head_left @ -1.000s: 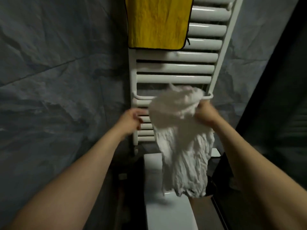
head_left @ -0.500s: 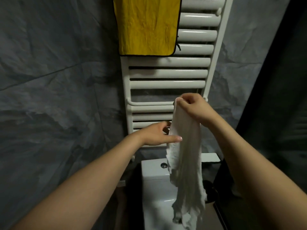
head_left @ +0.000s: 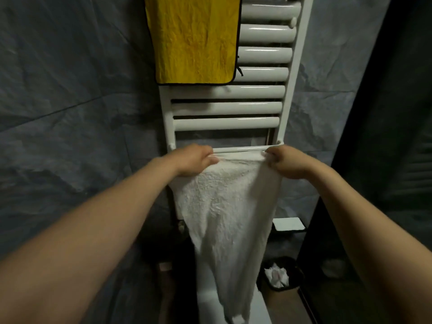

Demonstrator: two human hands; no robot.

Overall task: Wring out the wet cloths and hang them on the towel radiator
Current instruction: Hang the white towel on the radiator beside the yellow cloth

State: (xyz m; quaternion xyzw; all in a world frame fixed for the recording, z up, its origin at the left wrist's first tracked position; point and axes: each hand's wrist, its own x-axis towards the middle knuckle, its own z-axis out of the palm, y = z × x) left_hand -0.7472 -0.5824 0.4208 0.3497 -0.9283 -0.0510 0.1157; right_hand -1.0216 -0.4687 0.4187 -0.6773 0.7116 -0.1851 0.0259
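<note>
While both hands' fingers curl tight, left hand [head_left: 195, 161] and right hand [head_left: 288, 163] pinch the nubbly white cloth [head_left: 225, 206] against the radiator's [head_left: 228, 108] smooth thin rail [head_left: 240, 149].

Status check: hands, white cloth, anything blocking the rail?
Left hand and right hand each pinch a top corner of white cloth. Cloth spread just below thin rail, not yet draped. Yellow cloth hangs higher; nothing blocks rail.

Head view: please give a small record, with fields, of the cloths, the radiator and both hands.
white cloth: held spread, top edge at the thin rail, rest hanging down
yellow cloth: hung on the towel radiator, upper left
left hand: grips the white cloth's left corner
right hand: pinches its right corner
draped over rail: cannot tell
</note>
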